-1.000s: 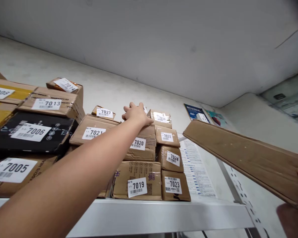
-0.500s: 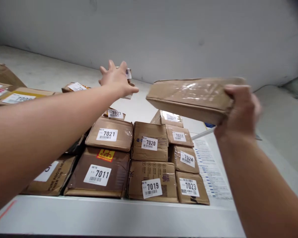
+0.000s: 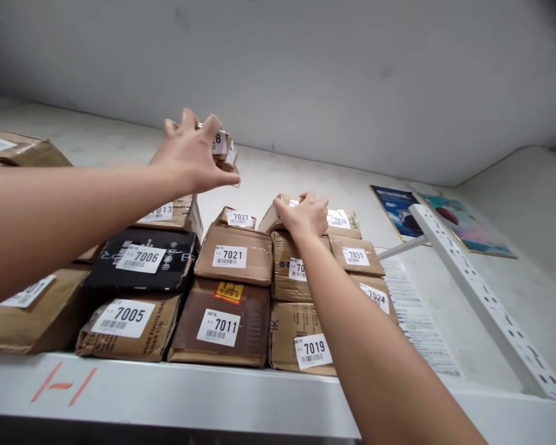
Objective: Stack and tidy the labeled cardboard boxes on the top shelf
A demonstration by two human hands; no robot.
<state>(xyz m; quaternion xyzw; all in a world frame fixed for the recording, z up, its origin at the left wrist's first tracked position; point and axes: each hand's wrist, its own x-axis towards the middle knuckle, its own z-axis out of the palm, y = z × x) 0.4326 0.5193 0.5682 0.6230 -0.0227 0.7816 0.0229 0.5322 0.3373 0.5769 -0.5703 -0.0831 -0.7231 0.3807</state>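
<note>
High at the upper left, my left hand (image 3: pixel 189 151) is curled round a small cardboard box (image 3: pixel 219 143) with a white label ending in 8. Its fingers lie over the top and its thumb is lower down; another small box edge shows under the labelled one. My right hand (image 3: pixel 303 217) grips a cardboard box (image 3: pixel 271 219) lying on top of the box labelled 7020 (image 3: pixel 282 272). The hand hides most of that box's front. Beside it stand the boxes labelled 7027 (image 3: pixel 238 218) and 7038 (image 3: pixel 347 228).
Stacked labelled boxes, among them 7021 (image 3: pixel 229 269), 7011 (image 3: pixel 189 340) and black 7006 (image 3: pixel 178 269), fill the white shelf (image 3: pixel 189 395). A perforated metal upright (image 3: pixel 472 278) rises at the right. Posters (image 3: pixel 398 210) hang on the wall behind, beneath a low ceiling.
My right hand has carried its box left and down onto the stack above 7020. My left hand has closed in around the small box and shifted left. The view has turned left.
</note>
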